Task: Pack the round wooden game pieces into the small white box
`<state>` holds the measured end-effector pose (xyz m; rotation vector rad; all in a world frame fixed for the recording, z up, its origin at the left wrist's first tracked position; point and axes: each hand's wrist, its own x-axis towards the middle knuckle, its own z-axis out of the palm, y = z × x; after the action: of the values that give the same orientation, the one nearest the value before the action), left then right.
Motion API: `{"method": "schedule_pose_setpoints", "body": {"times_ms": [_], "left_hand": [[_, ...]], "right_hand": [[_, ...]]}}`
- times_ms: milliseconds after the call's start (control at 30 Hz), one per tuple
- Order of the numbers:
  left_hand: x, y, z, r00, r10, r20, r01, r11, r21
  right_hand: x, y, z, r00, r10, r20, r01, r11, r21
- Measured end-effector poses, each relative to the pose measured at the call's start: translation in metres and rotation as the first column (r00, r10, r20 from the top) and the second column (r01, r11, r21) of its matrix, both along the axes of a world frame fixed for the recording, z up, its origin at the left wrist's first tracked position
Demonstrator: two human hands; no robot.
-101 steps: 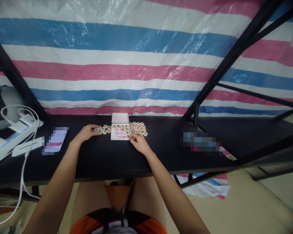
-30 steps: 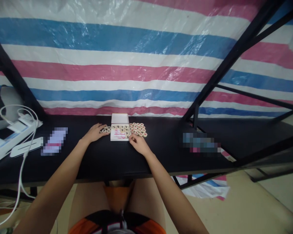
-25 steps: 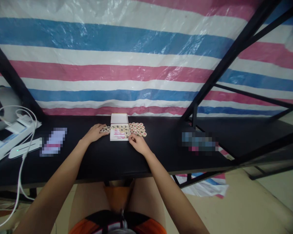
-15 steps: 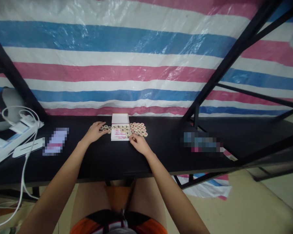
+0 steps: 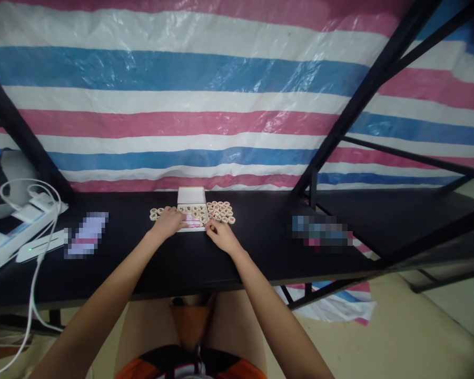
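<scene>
Left hand (image 5: 169,223) rests fingers-down on the white box (image 5: 191,196), 9 o'clock edge — right hand (image 5: 219,238) curled at its 5 o'clock corner. Can't tell if either pinches anything.

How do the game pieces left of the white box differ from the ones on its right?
The left pieces bear dark marks; the right pieces bear red ones. Only a few left pieces show; the right pieces form a bigger, tight cluster. The left hand lies beside the left pieces, the right hand just in front of the right pieces. Both are pale round discs flat on the black table.
</scene>
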<state>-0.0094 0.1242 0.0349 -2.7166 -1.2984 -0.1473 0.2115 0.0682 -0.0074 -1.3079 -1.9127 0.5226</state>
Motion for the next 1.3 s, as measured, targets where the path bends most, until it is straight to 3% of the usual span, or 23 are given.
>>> {"method": "schedule_pose_setpoints", "body": {"times_ms": [133, 333, 567, 733, 867, 1033, 1200, 1300], "left_hand": [[0.006, 0.002, -0.004, 0.995, 0.034, 0.091, -0.036, 0.999, 0.020], [0.005, 0.006, -0.013, 0.988, -0.050, 0.144, 0.054, 0.998, -0.025], [0.020, 0.019, -0.006, 0.995, 0.082, 0.058, -0.083, 0.996, 0.012], [0.024, 0.023, -0.007, 0.980, 0.178, 0.094, -0.185, 0.980, 0.074], [0.018, 0.028, -0.011, 0.981, 0.154, 0.117, -0.156, 0.988, 0.009], [0.010, 0.032, -0.012, 0.988, 0.043, 0.150, -0.031, 0.996, -0.085], [-0.002, 0.024, 0.002, 0.939, -0.003, 0.343, 0.061, 0.986, -0.156], [-0.020, 0.011, 0.004, 0.862, 0.069, 0.502, -0.031, 0.996, -0.083]], "right_hand": [[0.000, 0.000, 0.000, 1.000, 0.003, 0.003, -0.003, 1.000, -0.002], [0.001, 0.000, -0.001, 1.000, 0.005, -0.015, -0.005, 1.000, 0.002], [0.001, 0.003, -0.004, 1.000, 0.012, -0.019, -0.012, 1.000, 0.016], [0.001, 0.004, -0.005, 1.000, 0.004, -0.013, -0.004, 1.000, 0.003], [0.001, 0.003, -0.004, 1.000, 0.006, -0.025, -0.006, 1.000, 0.000], [0.001, 0.003, -0.003, 1.000, 0.003, -0.029, -0.003, 1.000, -0.003], [0.001, 0.002, -0.002, 1.000, 0.004, -0.020, -0.004, 1.000, -0.004], [0.002, 0.002, -0.004, 1.000, 0.008, -0.021, -0.008, 1.000, 0.000]]}}
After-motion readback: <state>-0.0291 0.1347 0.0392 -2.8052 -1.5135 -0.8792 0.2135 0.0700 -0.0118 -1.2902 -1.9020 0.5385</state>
